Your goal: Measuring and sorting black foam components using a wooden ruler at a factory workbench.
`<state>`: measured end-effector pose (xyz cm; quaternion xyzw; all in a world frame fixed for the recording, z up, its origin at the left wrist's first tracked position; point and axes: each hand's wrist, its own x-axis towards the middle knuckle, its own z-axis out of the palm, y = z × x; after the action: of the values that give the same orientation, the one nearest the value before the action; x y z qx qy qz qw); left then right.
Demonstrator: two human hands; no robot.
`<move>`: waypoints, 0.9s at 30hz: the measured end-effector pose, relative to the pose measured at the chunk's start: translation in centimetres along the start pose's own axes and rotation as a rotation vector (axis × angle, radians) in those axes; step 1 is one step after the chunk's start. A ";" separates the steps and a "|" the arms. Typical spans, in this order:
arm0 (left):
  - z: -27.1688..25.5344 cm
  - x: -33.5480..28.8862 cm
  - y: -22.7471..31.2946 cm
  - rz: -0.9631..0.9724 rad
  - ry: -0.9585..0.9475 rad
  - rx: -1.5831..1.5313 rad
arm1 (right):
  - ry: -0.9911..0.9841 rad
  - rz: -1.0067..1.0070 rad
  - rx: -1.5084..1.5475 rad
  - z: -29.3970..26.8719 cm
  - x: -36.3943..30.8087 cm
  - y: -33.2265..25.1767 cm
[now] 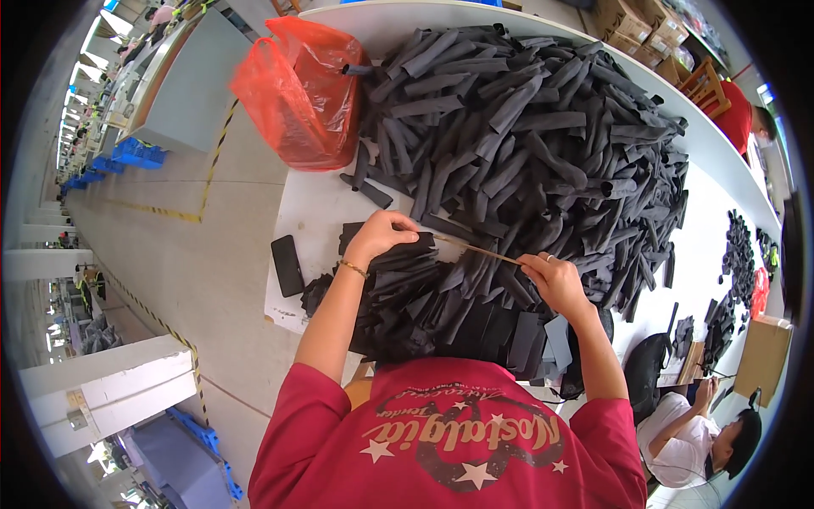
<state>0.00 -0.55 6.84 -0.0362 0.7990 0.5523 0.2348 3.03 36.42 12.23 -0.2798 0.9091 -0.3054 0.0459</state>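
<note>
A thin tan strip or stick (pixel 479 250) stretches between my two hands above the table; I cannot tell which. My left hand (pixel 386 236) is closed, pinching its left end, close to a dark fabric piece whose contact with the fingers is unclear. At the other end, the fingers of my right hand (pixel 553 280) are closed round the same strip. Beneath both hands lies a layered batch of flattened dark grey fabric tubes (pixel 398 280). Beyond them rises a big heap of similar dark tubes (pixel 526 127).
A red plastic bag (pixel 305 102) stands at the table's far left. A black phone (pixel 287 265) lies near the white table's (pixel 280 312) left edge. To the right are a black bag (pixel 649 369), a cardboard box (pixel 763 352) and a person in white (pixel 678 433). Another person in red (pixel 736 114) sits farther off.
</note>
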 end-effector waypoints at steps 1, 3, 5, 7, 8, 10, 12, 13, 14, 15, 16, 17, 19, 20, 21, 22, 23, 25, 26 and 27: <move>0.1 -0.2 0.1 0.029 0.004 0.016 | 0.017 -0.026 -0.001 -0.1 0.0 -0.2; 0.3 -0.7 0.4 0.049 0.009 0.021 | 0.028 -0.037 -0.013 -0.3 -0.3 -0.6; 0.5 -1.3 0.7 0.071 0.014 0.025 | 0.039 -0.048 -0.028 -0.4 -0.5 -1.0; 0.7 -1.9 1.0 0.106 0.022 0.041 | 0.012 -0.049 -0.091 -0.3 -0.7 -1.1; 0.8 -2.2 1.0 0.110 0.031 0.041 | 0.013 -0.058 -0.093 -0.2 -0.7 -1.4; 1.1 -2.7 1.0 0.186 0.025 0.095 | -0.029 -0.085 -0.129 0.3 -0.6 -2.2; 2.2 -2.9 1.4 0.245 0.007 0.138 | -0.022 -0.100 -0.105 1.5 -0.1 -3.1; 2.9 -3.1 1.7 0.301 -0.019 0.182 | -0.017 -0.107 -0.079 2.4 0.2 -3.6; 4.0 -3.4 2.5 0.372 -0.030 0.256 | -0.046 -0.112 -0.004 3.3 0.6 -4.0; 5.3 -4.0 3.8 0.446 -0.041 0.333 | -0.043 -0.119 -0.008 4.2 0.8 -4.3; 6.7 -4.7 4.7 0.467 -0.033 0.341 | -0.094 -0.026 0.208 5.3 0.8 -4.7; 7.1 -5.7 5.5 0.514 -0.014 0.390 | -0.148 0.063 0.427 6.5 1.0 -4.9; 6.8 -8.3 9.3 0.773 0.461 0.396 | -0.104 0.097 0.612 8.1 0.0 -4.6; 6.5 -9.6 8.6 0.688 0.748 0.169 | -0.128 0.197 0.740 8.6 -0.5 -4.9; 5.9 -11.3 7.7 0.588 1.028 -0.064 | -0.156 0.295 0.868 8.9 -0.7 -5.7; 5.4 -11.1 4.5 0.544 0.905 -0.568 | -0.226 0.341 0.918 8.8 -1.2 -6.5; 5.4 -11.6 3.8 0.475 0.509 -1.002 | -0.251 0.321 1.001 9.2 -1.5 -7.3; 8.4 -10.1 -1.0 0.307 0.203 -1.331 | -0.215 0.232 0.941 11.3 -1.8 -8.8; 10.4 -9.3 -0.6 0.308 0.223 -1.456 | -0.060 0.233 0.847 13.2 -2.0 -8.7; 11.8 -9.3 0.2 0.307 0.257 -1.584 | 0.003 0.267 0.743 12.6 -1.9 -10.5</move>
<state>12.15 8.23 7.63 -0.1447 0.1886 0.9708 -0.0323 12.81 23.88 7.98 -0.1229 0.7651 -0.6054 0.1818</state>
